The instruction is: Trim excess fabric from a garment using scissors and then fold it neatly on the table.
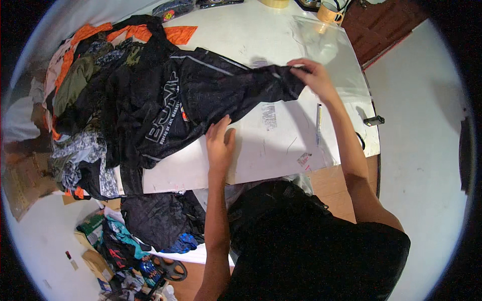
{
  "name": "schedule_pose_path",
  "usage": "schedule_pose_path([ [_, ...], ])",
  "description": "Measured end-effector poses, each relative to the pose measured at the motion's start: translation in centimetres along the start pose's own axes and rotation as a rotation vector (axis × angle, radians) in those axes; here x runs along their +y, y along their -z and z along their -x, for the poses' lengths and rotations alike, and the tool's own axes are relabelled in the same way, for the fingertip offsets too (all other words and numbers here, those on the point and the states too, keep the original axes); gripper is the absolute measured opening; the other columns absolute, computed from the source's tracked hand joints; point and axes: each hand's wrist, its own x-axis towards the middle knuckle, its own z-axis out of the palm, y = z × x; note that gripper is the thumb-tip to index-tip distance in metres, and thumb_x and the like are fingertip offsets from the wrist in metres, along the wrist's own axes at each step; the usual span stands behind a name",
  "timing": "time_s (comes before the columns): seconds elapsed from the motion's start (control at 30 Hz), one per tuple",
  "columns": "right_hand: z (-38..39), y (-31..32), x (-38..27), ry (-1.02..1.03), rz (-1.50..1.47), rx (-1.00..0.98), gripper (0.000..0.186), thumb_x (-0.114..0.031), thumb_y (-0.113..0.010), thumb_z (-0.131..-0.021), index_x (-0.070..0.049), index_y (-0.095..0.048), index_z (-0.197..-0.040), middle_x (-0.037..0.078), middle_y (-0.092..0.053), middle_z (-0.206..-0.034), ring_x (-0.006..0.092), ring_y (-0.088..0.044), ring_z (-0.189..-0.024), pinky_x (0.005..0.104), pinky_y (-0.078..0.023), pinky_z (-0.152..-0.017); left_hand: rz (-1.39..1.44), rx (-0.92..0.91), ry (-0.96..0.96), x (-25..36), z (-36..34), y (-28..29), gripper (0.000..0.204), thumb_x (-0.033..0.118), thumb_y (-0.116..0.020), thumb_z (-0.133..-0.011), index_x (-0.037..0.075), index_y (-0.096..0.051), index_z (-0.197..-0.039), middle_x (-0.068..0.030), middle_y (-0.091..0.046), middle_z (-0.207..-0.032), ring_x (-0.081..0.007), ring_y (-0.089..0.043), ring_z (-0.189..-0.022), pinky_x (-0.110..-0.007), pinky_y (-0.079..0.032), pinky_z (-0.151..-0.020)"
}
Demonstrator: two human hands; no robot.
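Note:
A black garment with pale grey piping and large printed lettering is spread across the white table. Its narrow end stretches to the right, where my right hand pinches the tip and holds it a little off the tabletop. My left hand lies at the garment's near edge, fingers extended and thumb apart, the fingertips touching the cloth. Leftward, the garment runs onto a heap of clothes in orange, olive, camouflage and black.
Clear plastic bags and an orange mug are at the far right. A slim pen-like object lies near my right forearm, and a small black object sits on the right edge. Bundled clothes hang below the near edge.

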Motion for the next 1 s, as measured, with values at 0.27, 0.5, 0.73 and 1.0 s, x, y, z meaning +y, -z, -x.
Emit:
schedule_pose_path([
  [0.27,1.3,-2.0,0.8,-0.18,-0.178,0.278,0.047,-0.022,-0.072,-0.079,-0.001,-0.053,-0.116,0.012,-0.063,-0.091,0.0134,-0.06,-0.078,0.0239,-0.047,-0.071,-0.026,0.137,0.06,-0.1,0.5,0.4,0.015,0.0,-0.059,-0.078,0.0,-0.065,-0.091,-0.0114,-0.059,-0.087,-0.0287,-0.054,-0.088,-0.038,-0.042,-0.081],
  [0.5,3.8,-2.5,3.2,-0.04,0.212,0.172,0.042,-0.02,-0.075,-0.074,0.0,-0.06,-0.108,0.01,-0.065,-0.091,0.0172,-0.059,-0.086,0.029,-0.046,-0.079,-0.096,0.179,0.062,-0.1,0.5,0.1,0.008,0.002,-0.059,-0.078,0.0,-0.063,-0.084,-0.011,-0.058,-0.082,-0.0287,-0.053,-0.082,-0.039,-0.041,-0.076],
  [0.73,0.1,-1.2,2.3,-0.377,-0.116,-0.095,0.036,-0.024,-0.067,-0.083,-0.001,-0.062,-0.11,0.005,-0.065,-0.093,0.0109,-0.058,-0.085,0.0223,-0.042,-0.079,-0.089,0.252,0.062,-0.6,0.8,0.1,0.004,0.007,-0.063,-0.077,0.006,-0.063,-0.08,-0.0086,-0.057,-0.067,-0.0271,-0.053,-0.066,-0.038,-0.041,-0.066],
  [1.0,-3.0,-1.6,2.6,-0.261,0.033,-0.402,0.05,-0.007,-0.071,-0.066,0.002,-0.059,-0.114,0.012,-0.066,-0.089,0.0159,-0.061,-0.081,0.0258,-0.046,-0.077,-0.084,0.243,0.098,-0.7,1.0,-0.2,0.005,0.009,-0.065,-0.077,0.006,-0.063,-0.081,-0.0059,-0.05,-0.051,-0.0268,-0.051,-0.05,-0.038,-0.041,-0.062],
])
